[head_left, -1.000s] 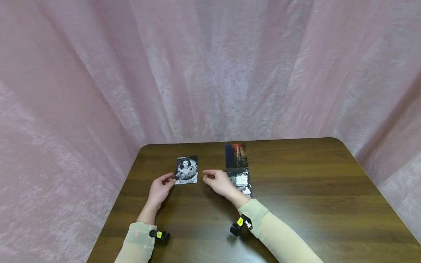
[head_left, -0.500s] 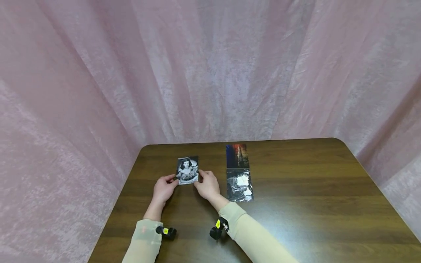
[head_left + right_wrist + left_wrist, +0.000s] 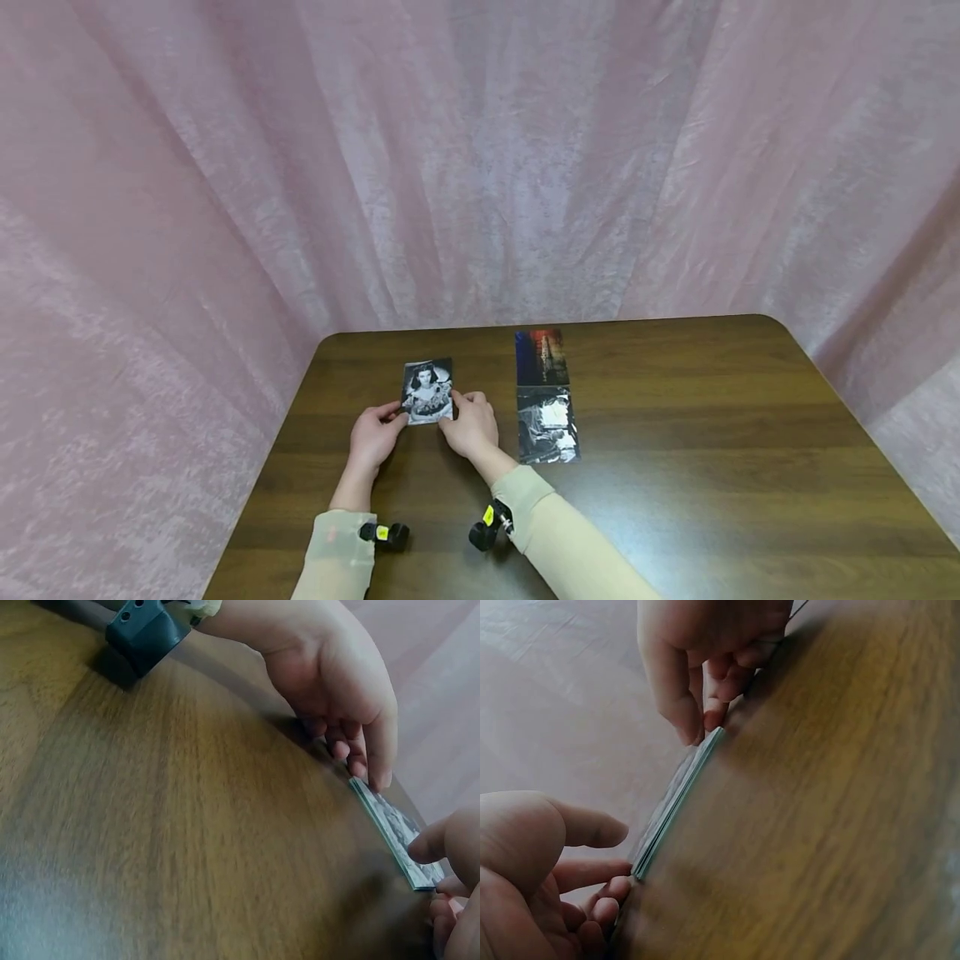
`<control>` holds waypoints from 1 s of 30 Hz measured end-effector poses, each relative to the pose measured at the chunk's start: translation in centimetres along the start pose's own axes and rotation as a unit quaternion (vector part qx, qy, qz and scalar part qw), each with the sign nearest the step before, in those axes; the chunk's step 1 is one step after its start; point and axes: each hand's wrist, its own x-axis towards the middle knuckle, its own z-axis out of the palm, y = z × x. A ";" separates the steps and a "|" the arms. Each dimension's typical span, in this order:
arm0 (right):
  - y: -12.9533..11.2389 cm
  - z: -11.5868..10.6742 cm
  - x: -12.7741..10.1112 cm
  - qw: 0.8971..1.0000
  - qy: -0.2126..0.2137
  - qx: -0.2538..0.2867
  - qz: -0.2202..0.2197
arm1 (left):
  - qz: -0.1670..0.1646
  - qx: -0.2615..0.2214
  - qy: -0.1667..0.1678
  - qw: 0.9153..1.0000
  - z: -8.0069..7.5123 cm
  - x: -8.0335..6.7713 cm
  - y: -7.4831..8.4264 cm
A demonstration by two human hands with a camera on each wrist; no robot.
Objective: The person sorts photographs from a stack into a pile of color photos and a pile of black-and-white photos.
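Observation:
A thin stack of postcards (image 3: 427, 392), a black-and-white portrait on top, lies on the left part of the table. Its greenish layered edge shows in the left wrist view. My left hand (image 3: 373, 435) holds the near left corner, thumb close over the top and fingers at the side. At the near right corner, my right hand (image 3: 471, 427) grips the same stack between thumb and fingers. Both hands reappear in the right wrist view, the left hand (image 3: 337, 690) at the top and the right hand (image 3: 454, 862) at the right edge.
Right of the stack lies a dark blue and red picture card (image 3: 542, 357). Against its near edge is a dark, shiny sheet (image 3: 548, 423) with white glare. The brown wooden table (image 3: 675, 433) ends at a pink curtain (image 3: 487, 167).
My right hand has moved left, from beside the shiny sheet to the stack's right edge, and taken hold there. The left hand has shifted slightly right. The stack has barely moved.

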 end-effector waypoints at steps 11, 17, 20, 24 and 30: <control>-0.1 -0.2 0.4 0.998 -0.020 0.055 0.034 | -0.013 -0.017 0.004 1.000 0.0 0.0 0.0; -0.3 -0.7 0.4 0.997 -0.031 0.055 0.036 | -0.015 -0.012 0.000 1.000 0.1 0.0 -0.2; -0.4 -0.8 0.4 0.998 -0.036 0.049 0.035 | -0.017 -0.014 -0.005 1.000 0.1 0.0 -0.2; -0.5 -0.9 0.4 0.997 -0.040 0.057 0.036 | -0.022 -0.017 -0.011 1.000 0.0 0.0 -0.4; -0.3 -1.0 0.7 0.994 -0.036 0.094 0.048 | -0.025 -0.026 -0.011 0.999 0.0 0.1 -0.4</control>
